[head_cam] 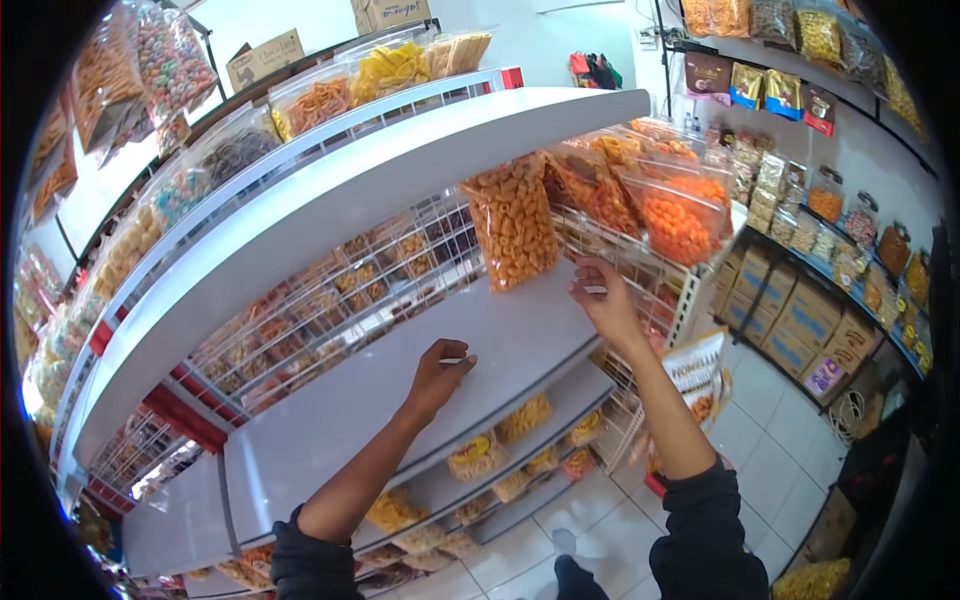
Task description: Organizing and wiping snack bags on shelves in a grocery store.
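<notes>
A clear plastic bag of orange-brown tube-shaped snacks stands upright on a white metal shelf, near its right end and against the wire mesh. My right hand is just right of this bag, apart from it, with fingers bent and nothing in them. Over the middle of the same shelf hovers my left hand; its fingers are curled loosely, thumb apart, and it holds nothing. Both forearms reach up from dark sleeves.
An upper shelf juts out above the bag. Bags of orange snack balls hang over the wire side rack at right. Lower shelves hold snack bags. Cardboard boxes sit under a shelf of jars. Tiled floor shows below.
</notes>
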